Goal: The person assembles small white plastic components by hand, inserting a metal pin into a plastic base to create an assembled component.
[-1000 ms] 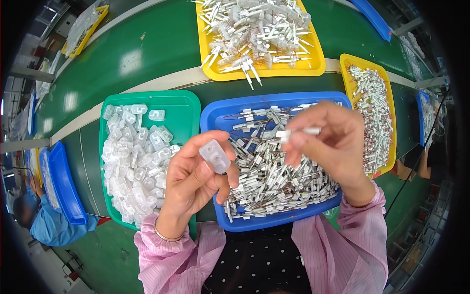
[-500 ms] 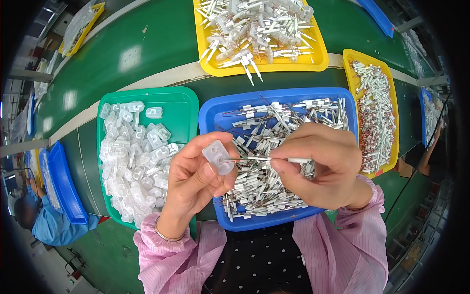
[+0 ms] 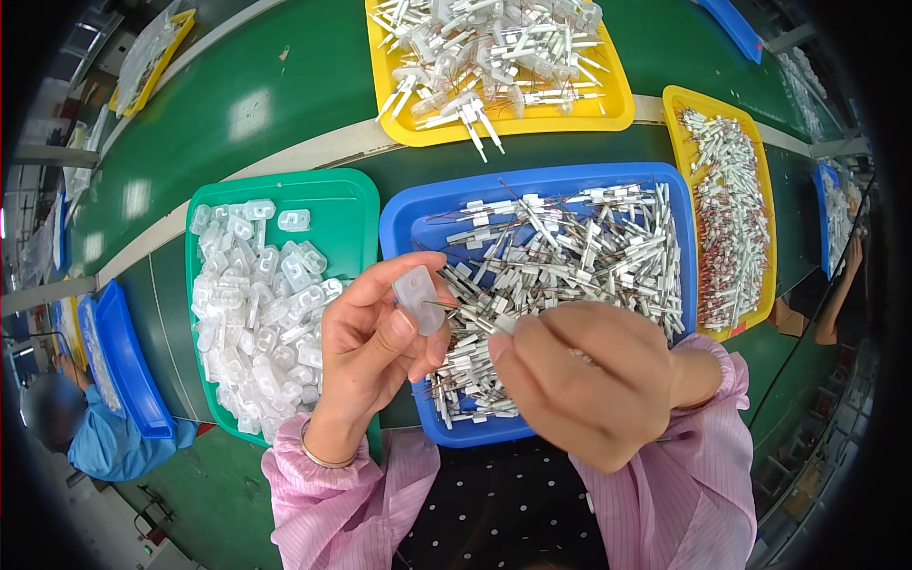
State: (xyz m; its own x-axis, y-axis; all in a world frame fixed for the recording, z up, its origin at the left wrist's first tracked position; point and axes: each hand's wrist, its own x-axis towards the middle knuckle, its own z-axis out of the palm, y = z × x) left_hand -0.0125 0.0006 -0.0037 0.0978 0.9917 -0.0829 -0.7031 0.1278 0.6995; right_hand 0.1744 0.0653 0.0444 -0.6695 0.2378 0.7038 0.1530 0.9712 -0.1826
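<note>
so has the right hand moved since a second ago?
Yes. The right hand has dropped from the far part of the blue tray to its near edge and shifted left, closing on the clear plastic piece held in the left hand.

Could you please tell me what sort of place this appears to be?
Probably a factory assembly line: a green conveyor belt, coloured trays such as the blue tray of small leaded parts, and the green tray of clear plastic housings.

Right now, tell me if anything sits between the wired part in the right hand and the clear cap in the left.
Nothing visible does. The right hand holds the wired part with its thin wire tip right at the clear cap pinched in the left hand.
</note>
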